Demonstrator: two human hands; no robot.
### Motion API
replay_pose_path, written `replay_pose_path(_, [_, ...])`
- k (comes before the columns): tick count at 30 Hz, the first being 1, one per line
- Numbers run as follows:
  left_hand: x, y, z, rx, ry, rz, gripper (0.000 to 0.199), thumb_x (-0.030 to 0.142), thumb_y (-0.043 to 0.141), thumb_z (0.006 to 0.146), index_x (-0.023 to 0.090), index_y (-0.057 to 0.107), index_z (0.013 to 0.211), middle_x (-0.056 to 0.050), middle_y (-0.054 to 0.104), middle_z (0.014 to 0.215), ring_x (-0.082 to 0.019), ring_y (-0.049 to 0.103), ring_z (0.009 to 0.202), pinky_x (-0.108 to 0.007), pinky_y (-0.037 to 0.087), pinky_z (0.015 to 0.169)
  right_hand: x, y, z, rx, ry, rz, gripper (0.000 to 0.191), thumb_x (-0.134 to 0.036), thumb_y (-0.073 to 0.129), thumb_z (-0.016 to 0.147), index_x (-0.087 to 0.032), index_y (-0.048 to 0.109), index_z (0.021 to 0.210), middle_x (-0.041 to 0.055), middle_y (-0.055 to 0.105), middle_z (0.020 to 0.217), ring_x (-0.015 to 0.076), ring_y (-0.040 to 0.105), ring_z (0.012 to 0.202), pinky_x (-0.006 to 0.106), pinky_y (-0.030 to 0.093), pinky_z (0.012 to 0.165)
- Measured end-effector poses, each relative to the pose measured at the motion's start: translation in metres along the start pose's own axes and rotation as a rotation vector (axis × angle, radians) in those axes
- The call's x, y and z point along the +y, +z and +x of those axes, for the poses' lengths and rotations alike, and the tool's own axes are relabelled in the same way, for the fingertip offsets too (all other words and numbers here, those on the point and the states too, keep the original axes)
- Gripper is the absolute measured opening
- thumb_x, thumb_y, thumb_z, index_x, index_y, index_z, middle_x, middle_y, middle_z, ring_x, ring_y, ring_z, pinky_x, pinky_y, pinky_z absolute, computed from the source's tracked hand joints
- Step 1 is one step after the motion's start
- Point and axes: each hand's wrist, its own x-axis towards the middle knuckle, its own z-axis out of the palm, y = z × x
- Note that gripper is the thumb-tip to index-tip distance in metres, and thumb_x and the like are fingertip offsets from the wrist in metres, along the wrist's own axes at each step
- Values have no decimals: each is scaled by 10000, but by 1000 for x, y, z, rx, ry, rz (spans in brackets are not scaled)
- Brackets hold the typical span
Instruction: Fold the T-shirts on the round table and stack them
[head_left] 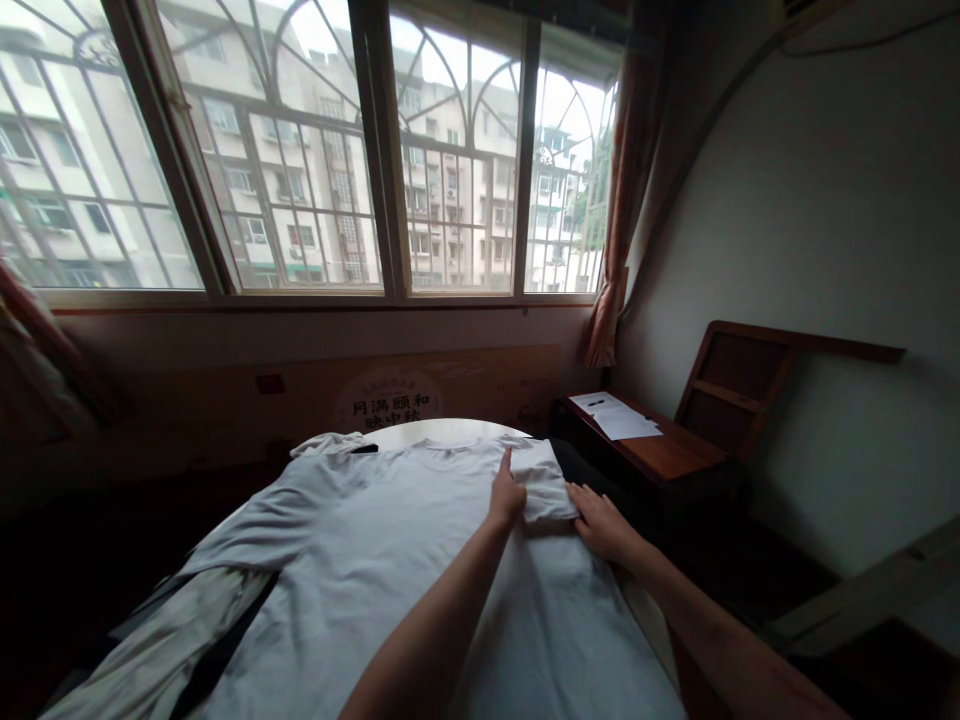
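A white T-shirt (390,540) lies spread over a round table (457,430), its neckline toward the window. On the right, its sleeve (546,490) lies across the top. My left hand (508,497) rests at the inner side of that sleeve, index finger stretched toward the shoulder; its other fingers look curled and are partly hidden. My right hand (600,520) lies with fingers extended on the sleeve's outer end. The opposite sleeve (255,525) hangs out to the left, wrinkled.
More clothes (172,640) lie beneath the shirt on the left, with dark fabric (589,475) at the right. A wooden side table (675,455) carries papers (619,415) and a pen. A cardboard panel (480,385) leans below the barred windows, flanked by curtains (619,200).
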Motion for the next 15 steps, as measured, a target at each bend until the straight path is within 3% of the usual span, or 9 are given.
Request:
replay_pose_path(4, [-2,-12,-13,-59,13,304,695,-2,556,765,171,515,1437,-112,633,1371,-229,597,1246,-270,419,1067,-6,3,-3,42,29,-92,687,-174,403,898,-156,303,1578,101,336,1612,290,272,1500,540,219,1201])
replay_pose_path(7, [2,-20,-12,-69,2,517,602,163,613,835,163,518,1430,-170,629,1335,-294,610,1203,-366,459,1030,-7,7,-4,54,50,-120,684,-196,380,901,-113,301,1575,100,334,1612,286,273,1499,522,213,1206])
replay_pose_path(11, [14,-23,12,-1,13,733,527,300,572,891,169,523,1399,-198,530,1417,-351,498,1307,-461,424,1051,-11,11,-6,54,74,-134,678,-215,338,916,-103,278,1582,85,305,1623,270,260,1506,498,168,1222])
replay_pose_path(15, [16,-16,47,6,-17,844,402,328,506,926,132,607,1262,-207,597,1336,-357,524,1271,-485,416,1040,-15,12,-8,85,152,-145,695,-257,342,923,-72,248,1586,77,280,1632,257,219,1521,438,142,1235])
